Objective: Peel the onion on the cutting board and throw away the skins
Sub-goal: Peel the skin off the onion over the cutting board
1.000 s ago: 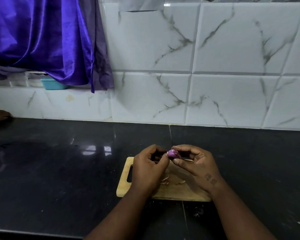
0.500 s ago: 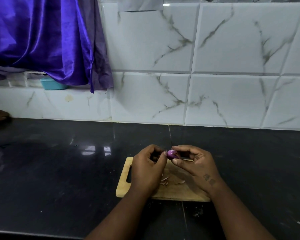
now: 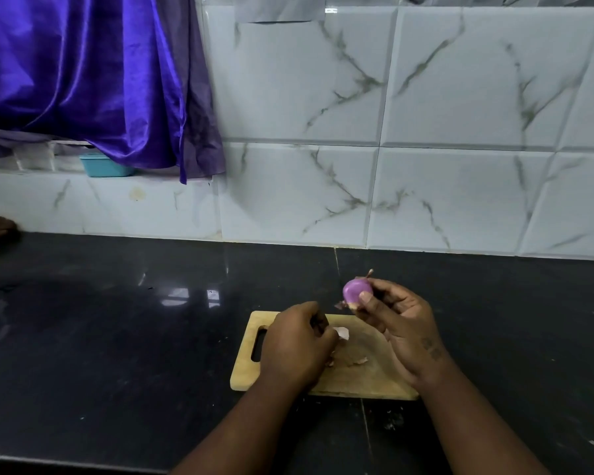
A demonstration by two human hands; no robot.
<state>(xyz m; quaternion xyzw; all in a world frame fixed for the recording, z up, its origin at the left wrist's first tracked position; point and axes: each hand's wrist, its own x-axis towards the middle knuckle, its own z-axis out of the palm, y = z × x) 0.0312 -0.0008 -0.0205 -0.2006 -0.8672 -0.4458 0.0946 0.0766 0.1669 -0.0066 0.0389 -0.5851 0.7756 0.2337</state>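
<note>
The onion (image 3: 356, 291), small, purple and glossy where it is bare, sits just right of the frame's centre, lifted above the far edge of the cutting board (image 3: 364, 378). A short stem tip pokes from its top and a scrap of skin hangs at its lower left end. The right hand (image 3: 400, 325) holds it, thumb pressed on the onion's near side and the other fingers curled round behind it.

The left hand (image 3: 297, 341) is lower and to the left, apart from the onion, hovering over the board's left half. Its fingers are curled inward and pinch a pale pink piece of skin (image 3: 342, 333) that shows at the fingertips. More loose skins (image 3: 360, 361) lie on the board between the two hands, just right of the left hand.

The board is light wood with a slot handle at its left end, and it lies on a black polished countertop (image 3: 117, 337) in the lower middle of the frame. A few specks of peel lie on the counter below the board's right corner. Behind rises a white marbled tile wall (image 3: 426, 132). In the upper left hangs a shiny purple cloth (image 3: 83, 70), with a teal container (image 3: 105, 168) showing under its lower edge.
</note>
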